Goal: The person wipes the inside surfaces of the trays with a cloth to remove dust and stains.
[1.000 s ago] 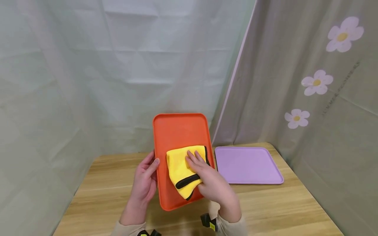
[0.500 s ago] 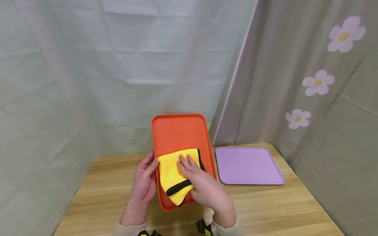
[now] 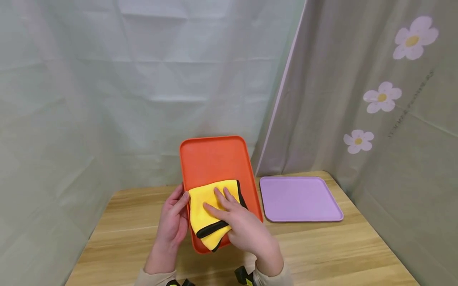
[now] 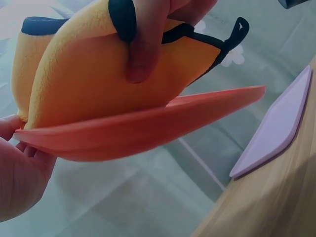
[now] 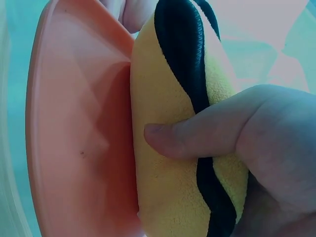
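Note:
An orange-red rectangular tray is held up over the table, tilted toward the head camera. My left hand grips its left edge, thumb on the front rim and fingers behind. Against the tray's lower half lies a folded yellow cloth with black trim. My right hand holds this cloth, its fingers spread over the top. In the right wrist view the thumb presses into the side of the thick folds. From the left wrist, the cloth bulges up off the tray.
A purple tray lies flat at the back right of the wooden table. Pale curtains hang close behind and on both sides, the right one printed with white flowers.
My right hand has slid the cloth left and slightly down across the orange-red tray, up to the left rim. Its fingers have spread wider. The left hand keeps its grip.

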The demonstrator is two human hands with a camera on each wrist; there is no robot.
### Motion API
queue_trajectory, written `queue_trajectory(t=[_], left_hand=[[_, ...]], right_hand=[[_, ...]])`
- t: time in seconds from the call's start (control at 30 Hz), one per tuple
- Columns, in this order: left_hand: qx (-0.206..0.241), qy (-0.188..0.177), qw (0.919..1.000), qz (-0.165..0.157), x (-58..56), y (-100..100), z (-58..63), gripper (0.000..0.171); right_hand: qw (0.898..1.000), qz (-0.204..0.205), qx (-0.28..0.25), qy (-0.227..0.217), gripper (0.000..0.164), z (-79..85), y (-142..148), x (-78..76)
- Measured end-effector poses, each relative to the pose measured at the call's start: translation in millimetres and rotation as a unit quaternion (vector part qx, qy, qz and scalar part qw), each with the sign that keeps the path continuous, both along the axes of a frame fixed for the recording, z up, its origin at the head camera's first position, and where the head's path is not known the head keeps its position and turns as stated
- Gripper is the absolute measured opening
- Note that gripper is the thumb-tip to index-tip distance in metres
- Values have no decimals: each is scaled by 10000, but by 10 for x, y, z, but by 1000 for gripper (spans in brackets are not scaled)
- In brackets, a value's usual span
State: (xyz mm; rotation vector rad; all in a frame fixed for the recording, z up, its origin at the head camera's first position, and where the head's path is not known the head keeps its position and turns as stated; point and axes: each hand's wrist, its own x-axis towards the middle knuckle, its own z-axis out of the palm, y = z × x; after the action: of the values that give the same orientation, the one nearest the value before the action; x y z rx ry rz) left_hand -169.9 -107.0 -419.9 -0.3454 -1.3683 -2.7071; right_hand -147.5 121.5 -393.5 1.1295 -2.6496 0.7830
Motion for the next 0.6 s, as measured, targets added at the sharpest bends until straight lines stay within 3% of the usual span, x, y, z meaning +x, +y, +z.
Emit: queue_trajectory(t=[0.27, 0.6], left_hand=[[15, -52, 10000, 11, -21, 9, 4, 43], [88, -100, 9999, 34, -23, 5, -9, 42]], right_hand=[[9997, 65, 4, -233, 107, 12, 45, -22], [9976, 146, -386, -560, 106, -13, 214, -55]])
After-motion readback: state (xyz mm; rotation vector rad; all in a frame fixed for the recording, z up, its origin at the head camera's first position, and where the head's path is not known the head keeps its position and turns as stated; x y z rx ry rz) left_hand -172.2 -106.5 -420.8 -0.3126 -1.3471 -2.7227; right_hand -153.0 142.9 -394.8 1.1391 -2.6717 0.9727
